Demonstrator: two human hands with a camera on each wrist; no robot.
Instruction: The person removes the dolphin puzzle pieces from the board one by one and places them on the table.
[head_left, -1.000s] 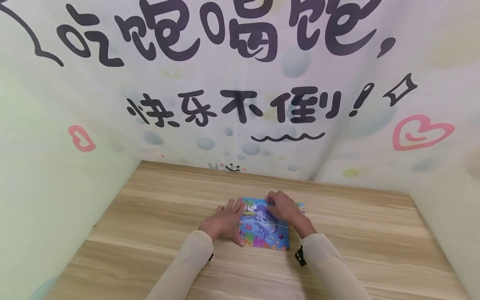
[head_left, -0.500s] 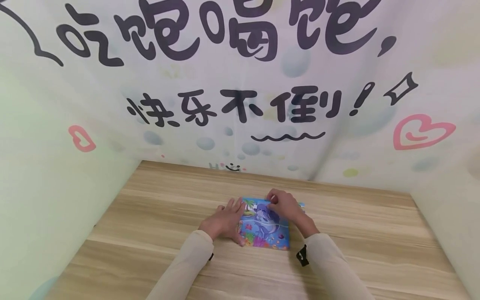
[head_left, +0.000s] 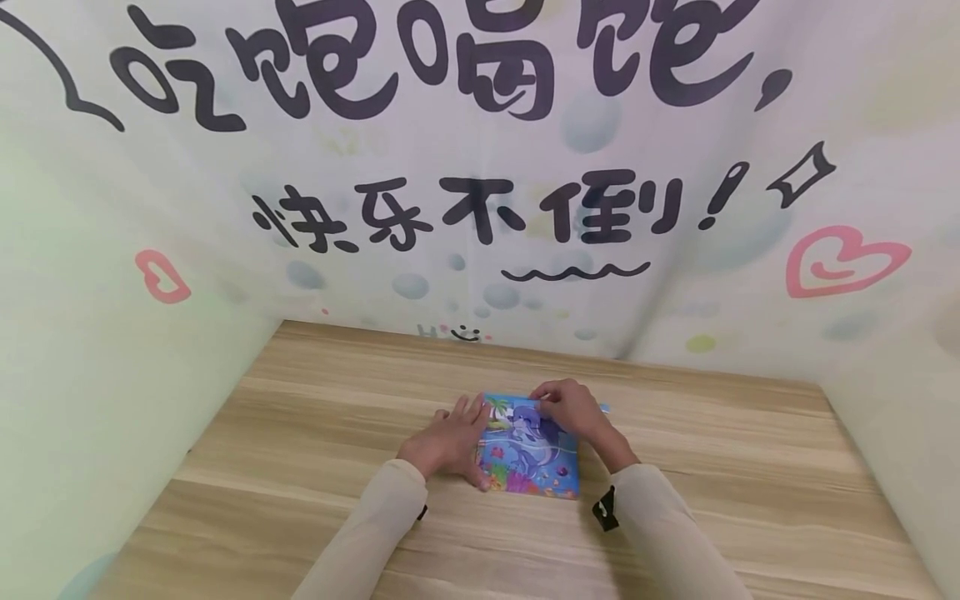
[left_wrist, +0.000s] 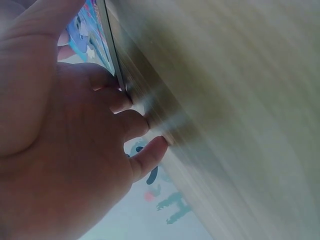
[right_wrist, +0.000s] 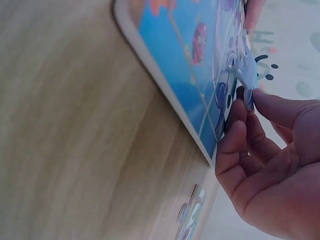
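Observation:
A jigsaw puzzle (head_left: 525, 467) with a dolphin and sea picture lies flat on the wooden table. My left hand (head_left: 448, 440) rests along its left edge, fingers spread; in the left wrist view, fingertips (left_wrist: 159, 145) touch the tabletop beside the puzzle's edge. Over the upper right part of the puzzle is my right hand (head_left: 573, 410). Its thumb and fingers pinch a bluish puzzle piece (right_wrist: 246, 75), which stands tilted above the board in the right wrist view. The right hand hides part of the picture beneath it.
Another loose puzzle piece (right_wrist: 191, 215) lies on the table just right of the puzzle, mostly covered by the right hand in the head view. Behind the wooden table (head_left: 337, 375) hangs a printed white cloth (head_left: 420, 283), with pale walls at both sides.
My right hand has shifted slightly and turned, still pinching the puzzle piece, and its forearm has edged right. It covers more of the loose piece. The left hand stays in place.

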